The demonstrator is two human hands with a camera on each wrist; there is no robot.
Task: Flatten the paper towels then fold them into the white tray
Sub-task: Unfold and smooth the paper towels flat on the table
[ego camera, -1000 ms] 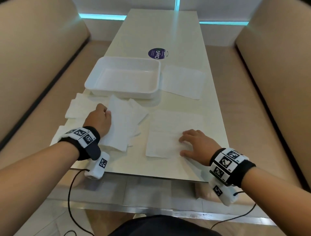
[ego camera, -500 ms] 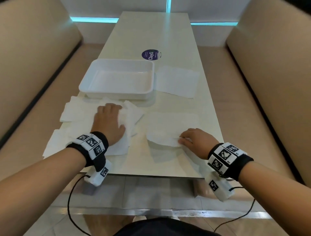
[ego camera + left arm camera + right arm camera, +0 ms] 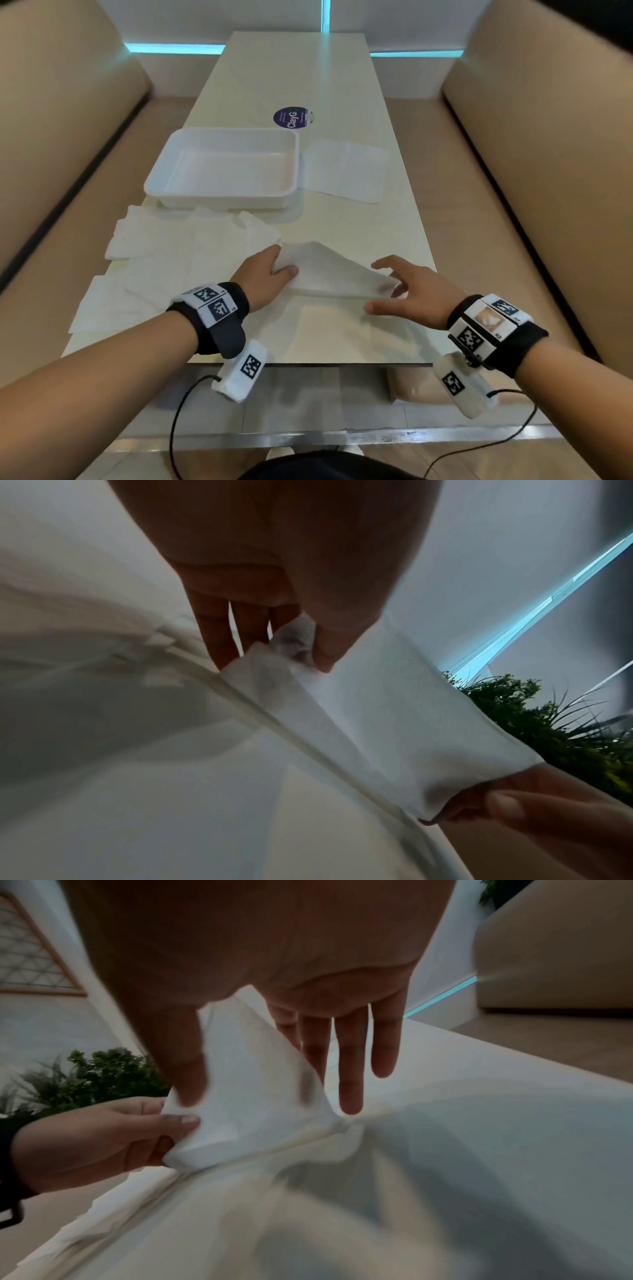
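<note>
A white paper towel [image 3: 329,270] hangs lifted off the table between both hands, its far part still resting on the tabletop. My left hand [image 3: 284,265] pinches its left end between thumb and fingers [image 3: 322,647]. My right hand [image 3: 380,287] pinches the right end under the thumb [image 3: 188,1080], with the other fingers straight. The towel [image 3: 394,710] stretches between the two grips. The white tray [image 3: 219,202] stands beyond the hands at centre left, with nothing in it.
A loose pile of several paper towels [image 3: 178,246] lies left of the hands, reaching the table's left edge. One flat towel [image 3: 346,174] lies right of the tray. A round purple sticker [image 3: 294,117] is behind the tray. Beige benches flank the table.
My left hand left the pile and moved right to take the towel's left end. Both hands have lifted the towel's near edge off the table.
</note>
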